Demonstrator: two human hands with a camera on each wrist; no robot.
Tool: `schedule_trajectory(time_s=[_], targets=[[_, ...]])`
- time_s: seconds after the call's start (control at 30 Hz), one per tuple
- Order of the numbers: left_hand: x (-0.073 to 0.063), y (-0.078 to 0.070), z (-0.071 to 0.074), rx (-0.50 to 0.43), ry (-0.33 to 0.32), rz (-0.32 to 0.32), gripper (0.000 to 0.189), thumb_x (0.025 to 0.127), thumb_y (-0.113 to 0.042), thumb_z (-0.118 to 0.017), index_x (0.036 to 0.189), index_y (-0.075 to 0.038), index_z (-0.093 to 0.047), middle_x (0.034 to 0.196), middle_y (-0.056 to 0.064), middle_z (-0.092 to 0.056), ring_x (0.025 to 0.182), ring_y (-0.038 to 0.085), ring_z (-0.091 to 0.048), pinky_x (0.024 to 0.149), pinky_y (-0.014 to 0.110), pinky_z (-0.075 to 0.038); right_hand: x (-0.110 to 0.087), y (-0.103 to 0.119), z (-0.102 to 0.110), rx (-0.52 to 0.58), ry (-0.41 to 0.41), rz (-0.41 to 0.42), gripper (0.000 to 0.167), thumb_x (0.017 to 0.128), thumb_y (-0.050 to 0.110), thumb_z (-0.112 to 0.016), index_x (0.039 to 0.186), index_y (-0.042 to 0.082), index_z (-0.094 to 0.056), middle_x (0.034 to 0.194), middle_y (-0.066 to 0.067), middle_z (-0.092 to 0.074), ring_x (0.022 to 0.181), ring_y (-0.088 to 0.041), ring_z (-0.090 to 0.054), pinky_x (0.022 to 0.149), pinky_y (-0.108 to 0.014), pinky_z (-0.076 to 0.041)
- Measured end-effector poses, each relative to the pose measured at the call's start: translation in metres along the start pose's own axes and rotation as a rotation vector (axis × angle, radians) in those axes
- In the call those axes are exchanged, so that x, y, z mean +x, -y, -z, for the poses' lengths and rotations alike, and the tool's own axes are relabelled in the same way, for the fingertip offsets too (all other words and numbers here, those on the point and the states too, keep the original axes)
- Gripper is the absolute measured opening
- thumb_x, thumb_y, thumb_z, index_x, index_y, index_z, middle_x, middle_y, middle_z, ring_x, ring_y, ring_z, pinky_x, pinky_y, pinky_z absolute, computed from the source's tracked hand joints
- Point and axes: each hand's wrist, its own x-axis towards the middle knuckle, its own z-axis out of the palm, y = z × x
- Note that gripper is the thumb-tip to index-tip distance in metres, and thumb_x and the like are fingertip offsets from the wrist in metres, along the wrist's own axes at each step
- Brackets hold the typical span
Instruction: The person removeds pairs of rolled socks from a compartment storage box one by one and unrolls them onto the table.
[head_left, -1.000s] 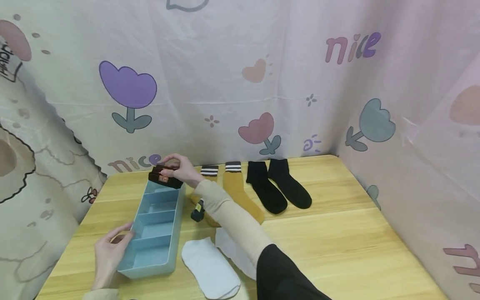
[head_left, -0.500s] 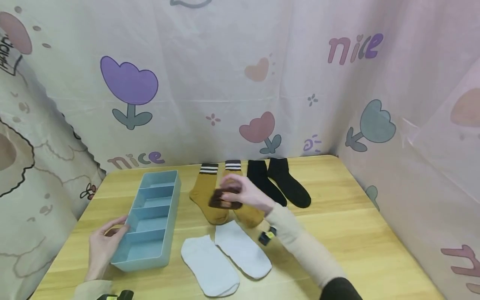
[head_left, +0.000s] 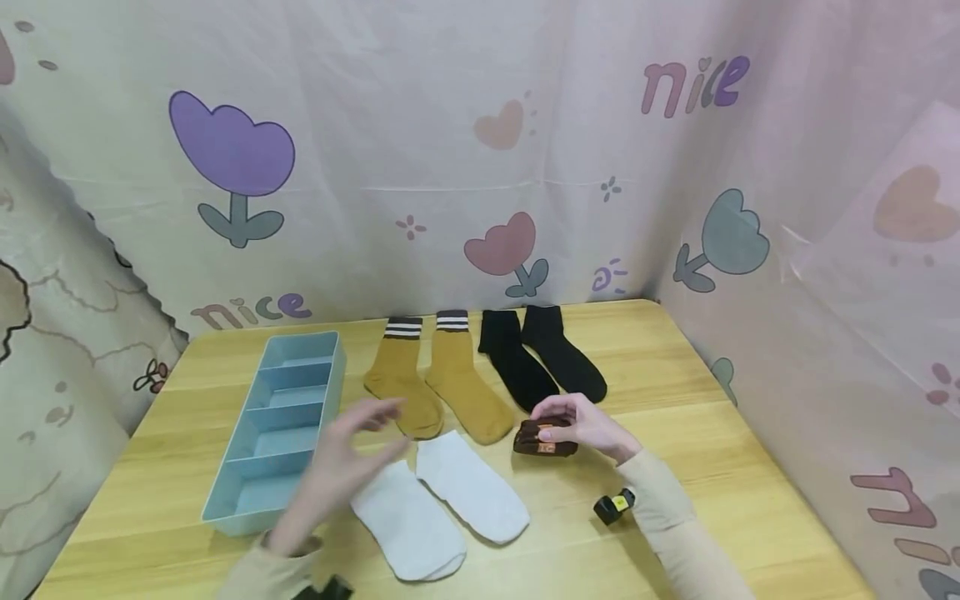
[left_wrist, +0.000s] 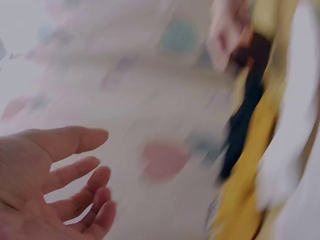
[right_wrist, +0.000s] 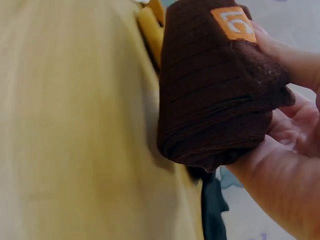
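My right hand [head_left: 581, 423] holds a rolled bundle of dark brown socks [head_left: 544, 438] low over the table, just in front of the black socks. The right wrist view shows the rolled sock bundle [right_wrist: 215, 90] with its orange patch, gripped between thumb and fingers. My left hand [head_left: 345, 454] is in the air between the blue box and the white socks [head_left: 408, 521], touching neither. Its fingers are spread and hold nothing; in the left wrist view this hand [left_wrist: 65, 185] shows relaxed fingers.
A blue four-sided box [head_left: 332, 392] with several compartments stands at the left. Mustard socks [head_left: 468, 392] with striped cuffs and black socks [head_left: 566, 354] lie flat at the back. A patterned curtain [head_left: 375, 150] hangs behind the wooden table [head_left: 690, 450].
My right hand has carried the brown sock bundle from the box's far end to the right, past the mustard socks. The left hand has let go of the box and moved right.
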Motion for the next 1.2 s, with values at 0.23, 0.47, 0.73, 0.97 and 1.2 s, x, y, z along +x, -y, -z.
schedule_trajectory(time_s=[0.23, 0.47, 0.73, 0.97, 1.2], targets=[[0.022, -0.001, -0.083, -0.331, 0.42, 0.215, 0.057, 0.082, -0.002, -0.078, 0.131, 0.008, -0.049, 0.106, 0.028, -0.067, 0.101, 0.043, -0.066, 0.09, 0.04, -0.059, -0.01, -0.011, 0.005, -0.009, 0.048, -0.025, 0.024, 0.086, 0.005, -0.076, 0.106, -0.004, -0.066, 0.102, -0.009, -0.072, 0.093, -0.004, -0.065, 0.087, -0.018, -0.051], [0.036, -0.008, -0.137, -0.357, 0.569, 0.23, 0.07, 0.075, 0.004, -0.08, 0.134, 0.009, -0.042, 0.11, 0.027, -0.064, 0.102, 0.041, -0.067, 0.091, 0.047, -0.057, -0.015, -0.016, 0.009, -0.032, 0.057, -0.039, 0.024, 0.087, 0.005, -0.076, 0.107, -0.004, -0.065, 0.105, -0.019, -0.069, 0.096, -0.005, -0.063, 0.09, -0.019, -0.049], [0.041, -0.017, -0.17, -0.115, 0.531, 0.108, 0.072, 0.068, 0.002, -0.085, 0.131, 0.001, -0.048, 0.102, 0.012, -0.061, 0.088, 0.026, -0.066, 0.075, 0.023, -0.051, -0.021, -0.019, 0.008, -0.041, 0.034, -0.064, 0.022, 0.088, 0.009, -0.076, 0.106, -0.002, -0.066, 0.101, -0.001, -0.067, 0.092, -0.005, -0.061, 0.085, -0.019, -0.049], [0.047, -0.013, -0.177, -0.139, 0.499, 0.153, 0.072, 0.07, 0.004, -0.083, 0.132, -0.002, -0.047, 0.094, 0.008, -0.064, 0.078, 0.018, -0.064, 0.07, 0.019, -0.048, -0.027, -0.023, 0.008, 0.001, 0.027, -0.027, 0.022, 0.09, 0.008, -0.073, 0.108, -0.004, -0.069, 0.101, 0.001, -0.071, 0.092, -0.004, -0.063, 0.083, -0.02, -0.052], [0.044, -0.006, -0.175, -0.272, 0.487, 0.222, 0.075, 0.071, 0.007, -0.082, 0.134, 0.0, -0.043, 0.09, 0.013, -0.064, 0.072, 0.013, -0.068, 0.067, 0.019, -0.053, -0.04, -0.032, 0.027, 0.213, 0.312, 0.105, 0.057, 0.088, -0.006, -0.068, 0.14, -0.013, -0.045, 0.145, -0.01, -0.053, 0.128, -0.006, -0.054, 0.108, -0.021, -0.044]])
